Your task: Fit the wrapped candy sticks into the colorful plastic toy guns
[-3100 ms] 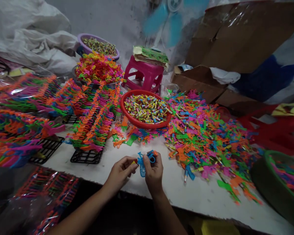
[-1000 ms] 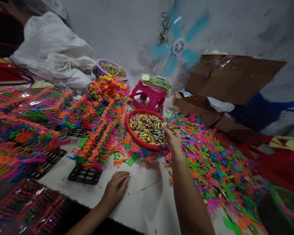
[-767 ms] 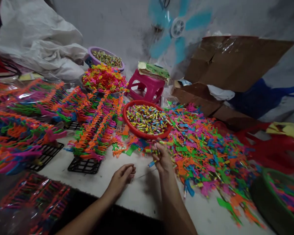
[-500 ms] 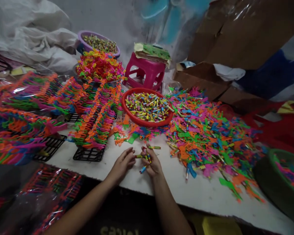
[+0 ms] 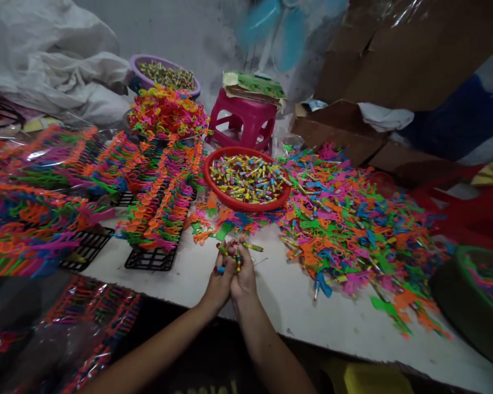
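Multicoloured small tubes (image 5: 230,257) sit bunched between the two hands, just below the middle of the frame over the white tabletop (image 5: 337,323); how many there are is hard to tell, since fingers cover most of them. The left hand (image 5: 218,284) and right hand (image 5: 243,276) press together side by side, both closed around the bundle. Those tubes that show fan out in different directions: a green one (image 5: 252,247) points right and nearly level, another leans up-left, a blue end pokes out left. They are short, thin sticks with yellow, green and red bands. Above them stands a red bowl (image 5: 246,205) of similar tubes.
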A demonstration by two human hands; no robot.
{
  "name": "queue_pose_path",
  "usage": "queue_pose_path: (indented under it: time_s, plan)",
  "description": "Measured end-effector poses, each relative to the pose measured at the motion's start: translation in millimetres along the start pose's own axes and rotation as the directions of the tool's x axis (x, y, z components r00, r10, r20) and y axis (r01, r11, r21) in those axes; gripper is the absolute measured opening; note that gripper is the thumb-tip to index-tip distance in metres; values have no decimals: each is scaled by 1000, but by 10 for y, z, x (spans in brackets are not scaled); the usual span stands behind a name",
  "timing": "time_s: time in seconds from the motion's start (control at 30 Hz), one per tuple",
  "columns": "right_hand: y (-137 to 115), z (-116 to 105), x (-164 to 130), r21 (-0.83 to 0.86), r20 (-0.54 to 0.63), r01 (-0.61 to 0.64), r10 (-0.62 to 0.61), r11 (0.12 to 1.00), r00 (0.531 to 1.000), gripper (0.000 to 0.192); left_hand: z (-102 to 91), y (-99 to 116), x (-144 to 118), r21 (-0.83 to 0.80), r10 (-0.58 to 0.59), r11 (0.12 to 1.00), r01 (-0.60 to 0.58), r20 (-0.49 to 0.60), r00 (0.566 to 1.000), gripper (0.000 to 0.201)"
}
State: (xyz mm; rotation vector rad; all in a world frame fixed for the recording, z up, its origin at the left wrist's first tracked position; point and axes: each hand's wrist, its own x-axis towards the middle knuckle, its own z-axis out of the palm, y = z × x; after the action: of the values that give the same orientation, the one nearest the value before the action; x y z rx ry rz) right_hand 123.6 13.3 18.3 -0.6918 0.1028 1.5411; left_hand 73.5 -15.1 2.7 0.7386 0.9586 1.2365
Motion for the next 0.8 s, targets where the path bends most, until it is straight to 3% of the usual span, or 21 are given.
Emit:
queue_pose_path:
  time_s: [0.1, 0.23, 0.33, 0.43, 0.53, 0.63, 0.8]
  plan:
    - [6, -24, 10, -44, -15, 25, -26, 999, 1000, 22, 39, 62, 15, -167, -17, 986, 12, -33, 999, 45]
    - [-54, -34, 17, -143, 55, 13, -5, 990, 998, 28, 35, 83, 44, -384, -79, 922, 43, -78, 994, 30]
    - [-119, -50, 15, -253, 67, -1, 18, 967, 998, 31, -45, 105, 121, -457, -166, 887, 66, -184, 969, 19]
    - [-190, -96, 28, -354, 28, -43, 57, 934, 998, 30, -178, 152, 215, -450, -235, 885, 117, -217, 947, 15]
    - [-214, -144, 50, -399, -10, -18, 15, 917, 1000, 28, -262, 171, 247, -386, -302, 895, 222, -158, 940, 16]
    - [-152, -170, 60, -443, 21, 123, -126, 888, 992, 22, -227, 123, 217, -291, -356, 895, 339, -6, 934, 22]
    - [-11, -231, 59, -595, 121, 350, -350, 723, 929, 20, -87, 15, 195, -227, -323, 913, 339, 103, 941, 37]
